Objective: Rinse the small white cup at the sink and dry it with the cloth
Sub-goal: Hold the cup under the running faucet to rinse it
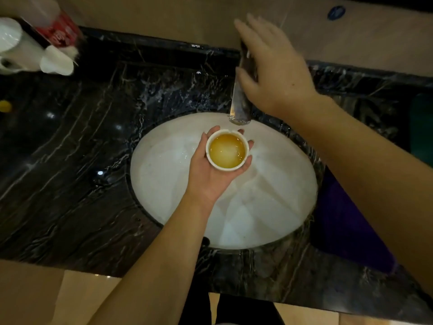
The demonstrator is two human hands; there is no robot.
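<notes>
My left hand (212,174) cradles the small white cup (226,150) from below, over the white sink basin (269,207). The cup is upright and holds yellowish liquid. It sits just in front of the chrome faucet spout (240,109). My right hand (274,66) rests on top of the faucet, fingers spread over it. No water stream is visible. A dark purple cloth (346,226) lies on the counter to the right of the basin, partly under my right forearm.
The black marble counter (82,160) is wet around the basin. At the back left stand a white jug (14,45), a white paper cup (57,61) and a red-labelled pack (58,31). A small yellow object (5,106) sits at the left edge.
</notes>
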